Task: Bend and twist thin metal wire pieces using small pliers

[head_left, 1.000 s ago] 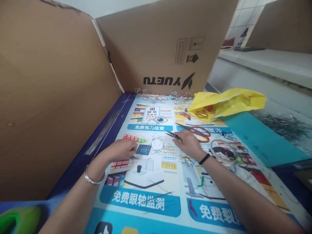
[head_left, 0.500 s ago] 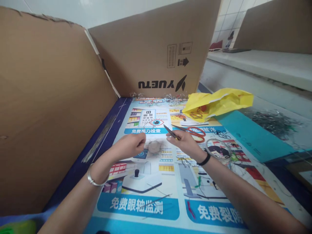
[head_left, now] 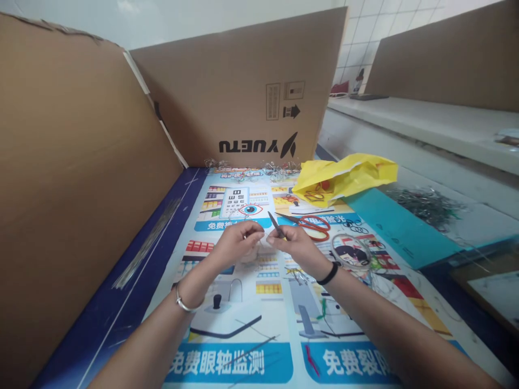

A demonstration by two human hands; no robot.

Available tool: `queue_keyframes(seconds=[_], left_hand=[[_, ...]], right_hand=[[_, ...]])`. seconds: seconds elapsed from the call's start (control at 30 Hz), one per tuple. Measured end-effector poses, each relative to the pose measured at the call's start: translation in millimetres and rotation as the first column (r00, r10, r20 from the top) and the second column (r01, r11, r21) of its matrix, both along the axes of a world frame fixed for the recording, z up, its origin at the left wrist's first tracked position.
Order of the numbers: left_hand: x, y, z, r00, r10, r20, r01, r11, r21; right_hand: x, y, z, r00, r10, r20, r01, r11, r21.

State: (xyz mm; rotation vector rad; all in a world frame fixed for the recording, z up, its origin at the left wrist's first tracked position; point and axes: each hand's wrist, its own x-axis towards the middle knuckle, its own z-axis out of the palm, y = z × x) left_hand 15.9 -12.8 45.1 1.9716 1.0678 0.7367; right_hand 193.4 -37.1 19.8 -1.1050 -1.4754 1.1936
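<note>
My left hand (head_left: 239, 242), with a silver bangle at its wrist, has thumb and fingers pinched together over the printed mat (head_left: 279, 302). Thin wire shows at its fingertips, and a pale round bundle (head_left: 248, 256) sits partly hidden under it. Close by on the right, my right hand (head_left: 298, 246) grips a small dark pointed tool (head_left: 276, 225), its tip pointing up and to the left. The thumb and finger of this hand are near the left fingertips. Whether they also hold the wire is too small to tell.
Red-handled scissors (head_left: 316, 228) lie beyond my right hand, near a yellow bag (head_left: 352, 175). A wire coil (head_left: 351, 251) is right of them. Thin wires (head_left: 148, 243) lie at left. Cardboard walls (head_left: 239, 97) stand behind and left. Tangled metal pieces (head_left: 427, 208) are at right.
My left hand has come closer to my right hand and turned so its pinched thumb and fingers show. The camera view has shifted slightly.
</note>
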Motion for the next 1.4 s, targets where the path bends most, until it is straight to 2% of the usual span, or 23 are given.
queue_keyframes(seconds=[0.1, 0.2, 0.27, 0.33, 0.4, 0.43, 0.47, 0.53, 0.63, 0.73, 0.83, 1.0, 1.13, 1.4], left_hand=[[7, -1, -8.9, 0.978, 0.047, 0.203, -0.009, 0.983, -0.181], [12, -3, -13.5, 0.949, 0.116, 0.293, -0.061, 0.980, -0.191], [12, -2, -14.6, 0.925, 0.157, 0.345, -0.098, 0.978, -0.183], [7, 1, -15.1, 0.890, 0.176, 0.420, -0.075, 0.967, -0.245], [1, 7, -15.6, 0.856, 0.195, 0.478, -0.017, 0.936, -0.350], [-2, 10, -15.9, 0.844, 0.208, 0.494, 0.005, 0.918, -0.396], [-5, 13, -16.1, 0.837, 0.222, 0.500, 0.016, 0.903, -0.429], [-9, 17, -15.7, 0.835, 0.236, 0.497, 0.022, 0.888, -0.458], [-11, 18, -13.3, 0.852, 0.227, 0.472, 0.023, 0.884, -0.467], [-10, 15, -10.4, 0.876, 0.217, 0.431, 0.017, 0.879, -0.477], [-9, 13, -9.0, 0.891, 0.221, 0.397, 0.012, 0.862, -0.507], [-8, 12, -10.6, 0.902, 0.233, 0.364, 0.006, 0.836, -0.549], [-9, 12, -13.7, 0.901, 0.225, 0.371, 0.022, 0.830, -0.558], [-8, 11, -12.9, 0.901, 0.212, 0.378, 0.046, 0.821, -0.569]], right_hand=[[-3, -2, -1.4, 0.998, 0.004, -0.068, -0.008, 0.998, -0.059], [-6, -3, -3.9, 0.999, 0.017, -0.045, -0.019, 0.998, -0.061], [-5, -2, -6.9, 0.997, -0.003, 0.076, 0.001, 1.000, 0.027], [-1, 1, -11.2, 0.950, -0.105, 0.295, 0.044, 0.978, 0.204], [5, 4, -16.1, 0.800, -0.299, 0.520, 0.052, 0.898, 0.438], [9, 6, -18.3, 0.700, -0.408, 0.586, 0.022, 0.833, 0.553], [12, 8, -20.2, 0.606, -0.477, 0.637, -0.046, 0.778, 0.627], [18, 10, -22.4, 0.451, -0.569, 0.688, -0.170, 0.701, 0.692], [20, 9, -22.2, 0.317, -0.649, 0.691, -0.267, 0.638, 0.722], [19, 7, -19.7, 0.250, -0.687, 0.682, -0.317, 0.607, 0.728], [18, 5, -18.1, 0.224, -0.692, 0.686, -0.357, 0.597, 0.719], [19, 4, -18.4, 0.252, -0.688, 0.680, -0.388, 0.572, 0.723], [19, 4, -19.0, 0.245, -0.703, 0.668, -0.402, 0.553, 0.729], [17, 4, -18.4, 0.300, -0.736, 0.607, -0.408, 0.476, 0.779]])
